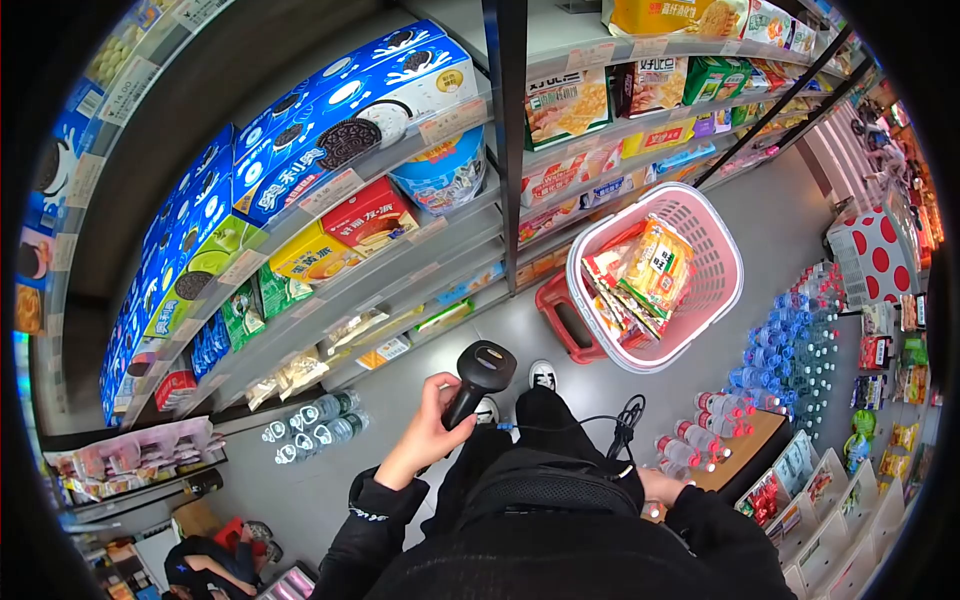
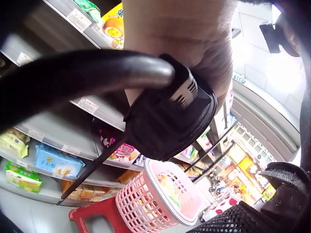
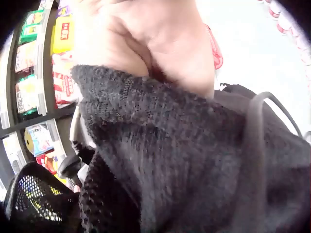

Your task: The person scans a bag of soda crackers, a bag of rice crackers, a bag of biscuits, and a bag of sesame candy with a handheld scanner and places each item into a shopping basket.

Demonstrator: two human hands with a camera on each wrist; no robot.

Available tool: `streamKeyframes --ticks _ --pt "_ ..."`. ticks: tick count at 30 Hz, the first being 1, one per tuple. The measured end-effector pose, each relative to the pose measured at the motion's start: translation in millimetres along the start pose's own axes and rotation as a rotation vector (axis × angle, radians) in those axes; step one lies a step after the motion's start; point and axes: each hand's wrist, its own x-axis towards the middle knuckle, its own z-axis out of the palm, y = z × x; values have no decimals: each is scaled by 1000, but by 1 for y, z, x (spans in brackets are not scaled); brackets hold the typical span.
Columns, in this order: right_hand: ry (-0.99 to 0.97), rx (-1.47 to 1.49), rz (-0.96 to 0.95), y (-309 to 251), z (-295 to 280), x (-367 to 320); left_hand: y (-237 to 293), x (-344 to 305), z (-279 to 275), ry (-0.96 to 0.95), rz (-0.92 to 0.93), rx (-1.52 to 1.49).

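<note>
My left hand [image 1: 430,430] grips the handle of a black handheld barcode scanner [image 1: 486,366], its head tilted up toward the shelves. A black cable [image 1: 570,418] runs across my lap area to a coiled bundle. In the left wrist view a thick black cord [image 2: 97,70] crosses close to the lens, in front of the left hand [image 2: 180,34]. My right hand [image 1: 662,487] hangs low at my right side, beside the black bag, and nothing shows in it. Only its palm side [image 3: 146,39] appears in the right wrist view; the fingertips lie outside that frame.
A pink shopping basket [image 1: 715,270] holding several snack packets [image 1: 660,262] sits on a red stool [image 1: 565,315]. Shelves of biscuit boxes [image 1: 350,130] curve along the left. Bottled water packs [image 1: 320,425] stand on the floor on both sides. A person [image 1: 205,565] is at lower left.
</note>
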Motion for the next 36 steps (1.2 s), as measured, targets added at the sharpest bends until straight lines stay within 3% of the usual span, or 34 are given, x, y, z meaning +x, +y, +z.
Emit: streamKeyframes --ticks 1,2,16,21,29,32,36 --pt "38 -322 34 -27 7 -1 0 -1 1 -1 -15 -8" --pt "41 -325 35 -27 5 -2 -1 1 3 -1 -11 -11" --pt "132 94 78 -18 39 1 -3 -4 1 -33 18 3" --pt "151 257 91 -43 65 39 -5 -12 -3 -58 15 7" --pt "165 492 87 46 81 -10 -10 -41 -23 -87 28 18" --pt "169 576 78 63 88 -14 -15 -49 -34 -86 114 8" --pt "164 688 89 13 128 39 -20 -63 -50 -55 115 61"
